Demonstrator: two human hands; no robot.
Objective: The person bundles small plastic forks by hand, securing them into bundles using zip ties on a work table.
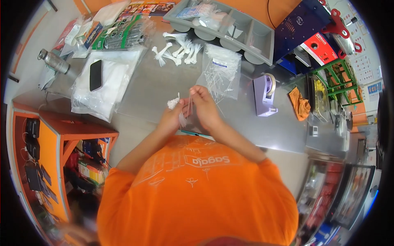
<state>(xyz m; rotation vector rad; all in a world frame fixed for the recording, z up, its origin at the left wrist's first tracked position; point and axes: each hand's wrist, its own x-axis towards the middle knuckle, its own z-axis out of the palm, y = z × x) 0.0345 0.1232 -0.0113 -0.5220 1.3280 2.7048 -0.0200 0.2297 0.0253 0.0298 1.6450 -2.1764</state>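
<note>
My left hand (172,117) is closed around a bundle of white cable ties (172,103), their heads clustered at the top and the tails showing below the fingers. Close beside it, my right hand (204,105) has its fingers pinched together near the bundle; a thin, pale strip seems to run between the hands, too fine to name. Beyond them on the metal table (141,98) lie several similar bundles (177,50) of white ties. An open clear bag (221,67) of loose white ties is just past my right hand, some spilling from its mouth.
A lilac tape dispenser (262,96) and an orange cloth (299,103) lie to the right. At the left are a phone (95,75) on plastic packs and a metal bottle (54,60). A grey compartment tray (246,35) stands at the back beside a dark blue box (301,20).
</note>
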